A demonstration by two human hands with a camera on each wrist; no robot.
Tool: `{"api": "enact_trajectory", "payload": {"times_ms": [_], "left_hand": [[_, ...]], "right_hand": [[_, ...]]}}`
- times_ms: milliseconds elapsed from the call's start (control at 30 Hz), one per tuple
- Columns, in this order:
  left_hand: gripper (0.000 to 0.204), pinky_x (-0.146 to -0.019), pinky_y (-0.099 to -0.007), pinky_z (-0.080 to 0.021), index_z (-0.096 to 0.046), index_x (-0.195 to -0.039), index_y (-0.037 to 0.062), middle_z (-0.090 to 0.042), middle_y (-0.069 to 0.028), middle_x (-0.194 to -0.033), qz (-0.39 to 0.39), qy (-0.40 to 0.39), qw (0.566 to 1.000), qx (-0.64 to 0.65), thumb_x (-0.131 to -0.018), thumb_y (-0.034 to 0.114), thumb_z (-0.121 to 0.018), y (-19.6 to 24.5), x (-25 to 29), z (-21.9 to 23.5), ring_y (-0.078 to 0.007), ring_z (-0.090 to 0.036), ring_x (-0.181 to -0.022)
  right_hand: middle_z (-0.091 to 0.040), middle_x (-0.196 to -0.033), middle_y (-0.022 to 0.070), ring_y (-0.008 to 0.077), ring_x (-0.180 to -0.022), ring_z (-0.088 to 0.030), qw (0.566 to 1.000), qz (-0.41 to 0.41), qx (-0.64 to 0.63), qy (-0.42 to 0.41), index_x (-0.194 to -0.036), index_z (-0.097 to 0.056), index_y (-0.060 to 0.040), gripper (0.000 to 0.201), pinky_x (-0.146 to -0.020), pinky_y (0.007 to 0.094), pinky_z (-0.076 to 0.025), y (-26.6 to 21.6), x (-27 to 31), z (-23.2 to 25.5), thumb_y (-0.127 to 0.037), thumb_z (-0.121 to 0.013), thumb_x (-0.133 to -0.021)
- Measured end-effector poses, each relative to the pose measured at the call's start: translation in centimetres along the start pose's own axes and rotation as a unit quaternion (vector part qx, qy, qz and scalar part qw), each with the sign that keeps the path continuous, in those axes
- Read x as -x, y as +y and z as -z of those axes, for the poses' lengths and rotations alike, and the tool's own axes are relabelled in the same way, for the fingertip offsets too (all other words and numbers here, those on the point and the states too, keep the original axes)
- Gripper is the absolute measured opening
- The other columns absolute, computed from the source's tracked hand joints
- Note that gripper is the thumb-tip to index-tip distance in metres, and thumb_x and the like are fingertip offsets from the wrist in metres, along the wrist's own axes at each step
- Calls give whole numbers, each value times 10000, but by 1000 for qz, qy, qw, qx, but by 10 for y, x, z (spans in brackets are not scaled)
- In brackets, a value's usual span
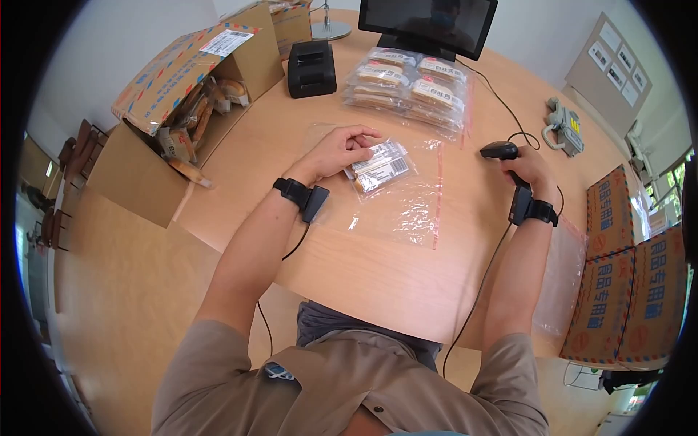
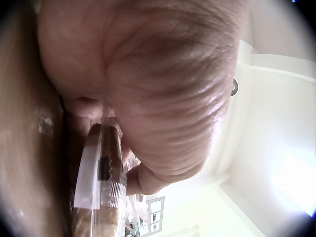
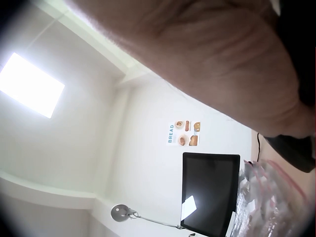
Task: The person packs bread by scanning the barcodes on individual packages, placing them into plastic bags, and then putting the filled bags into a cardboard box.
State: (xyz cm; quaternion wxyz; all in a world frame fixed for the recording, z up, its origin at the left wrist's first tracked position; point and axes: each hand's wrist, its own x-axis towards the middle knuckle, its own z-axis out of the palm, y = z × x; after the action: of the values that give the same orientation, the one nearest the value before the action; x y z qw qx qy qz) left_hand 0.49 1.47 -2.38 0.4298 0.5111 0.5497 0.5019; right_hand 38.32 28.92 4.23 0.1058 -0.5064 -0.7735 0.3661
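My left hand (image 1: 336,154) pinches a clear-wrapped bread packet (image 1: 383,174), with the thumb over its near edge. A white barcode label faces up on the packet. In the left wrist view the bread packet (image 2: 98,190) stands edge-on between thumb and fingers. Beneath it a flat clear plastic bag (image 1: 407,221) with a pink seal strip lies on the table. At the right, my right hand (image 1: 529,168) grips a black barcode scanner (image 1: 499,150) by its handle, its head pointing left toward the packet. The scanner (image 3: 291,152) is partly hidden behind the hand in the right wrist view.
Packed bread bags (image 1: 407,87) are piled before a dark monitor (image 1: 429,25). A black label printer (image 1: 312,69) stands left of them, beside an open carton (image 1: 182,73) of wrapped breads. A telephone (image 1: 564,127) and stacked cartons (image 1: 607,291) are at the right.
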Motion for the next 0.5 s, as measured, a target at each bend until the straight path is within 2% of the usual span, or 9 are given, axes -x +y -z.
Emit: {"api": "enact_trajectory", "payload": {"times_ms": [333, 433, 500], "left_hand": [[490, -832, -211, -551, -654, -1453, 17, -655, -25, -1120, 4, 3, 1000, -8, -975, 47, -758, 1, 1, 0, -66, -648, -950], [553, -848, -218, -551, -620, -1491, 22, -651, -28, -1126, 4, -4, 1000, -10, -957, 22, -763, 4, 3, 1, -74, -647, -960], [596, -860, -222, -551, -596, -1518, 26, -647, -30, -1132, 3, -10, 1000, -10, -946, 7, -764, 7, 5, 2, -77, -645, -967]], "right_hand": [[-741, -765, 83, 170, -638, -696, 999, 9, -4, -32, -930, -796, 21, 189, -606, 338, -556, 7, -10, -5, -64, -859, -774], [-765, -796, 94, 188, -659, -714, 999, 11, 39, -17, -943, -806, 17, 243, -632, 356, -568, 6, -12, -7, -101, -891, -747], [-780, -818, 101, 211, -726, -741, 996, 7, 86, 5, -950, -816, 12, 309, -685, 365, -579, 5, -10, -8, -154, -923, -713]]}}
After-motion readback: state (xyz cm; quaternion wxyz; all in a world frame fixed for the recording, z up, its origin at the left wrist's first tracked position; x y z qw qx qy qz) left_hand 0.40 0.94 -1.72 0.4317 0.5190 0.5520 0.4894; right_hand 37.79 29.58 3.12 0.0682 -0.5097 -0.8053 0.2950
